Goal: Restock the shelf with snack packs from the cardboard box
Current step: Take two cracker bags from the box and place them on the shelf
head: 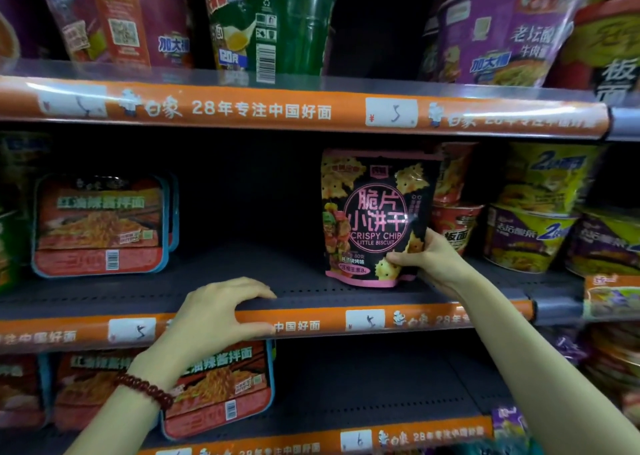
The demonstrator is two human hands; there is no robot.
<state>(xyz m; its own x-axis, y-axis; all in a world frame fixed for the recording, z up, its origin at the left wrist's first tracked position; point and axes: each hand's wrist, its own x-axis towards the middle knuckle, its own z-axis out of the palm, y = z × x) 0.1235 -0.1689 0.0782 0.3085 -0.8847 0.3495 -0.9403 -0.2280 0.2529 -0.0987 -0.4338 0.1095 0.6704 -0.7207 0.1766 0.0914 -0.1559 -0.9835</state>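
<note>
Snack pack (375,217): black pouch, pink trim, printed "CRISPY CHIP LITTLE BISCUIT"; upright on middle shelf (242,281), right of centre, base on the shelf surface near the front; just left of red cups (453,208).

Right hand (427,264): closed round the pack's lower right corner, thumb across the front, fingers behind and out of sight; forearm running down to the lower right.

Left hand (216,316): holding nothing; curled loosely over the front lip of the middle shelf, fingers on top of the edge, thumb against orange strip (311,324); bead bracelet (145,389) on the wrist.

Middle shelf: dark, perforated, bare between the pack and red trays (100,226) standing at the left; purple and yellow bowls (530,236) stacked at the right, past the red cups.

Price tags (391,112): white, handwritten "5", on the orange strip of the upper shelf; similar tags on the strips below, one reading "6".

Upper shelf (311,84): large noodle tubs, red-purple at left, green tub (273,21) in the middle, purple tub (502,28) at right; dark gap between green and purple.

Lower shelf (381,402): more red trays at left, one leaning against the left forearm's side of the view; bare dark surface at centre; blurred packets at right.

Cardboard box: out of view.
</note>
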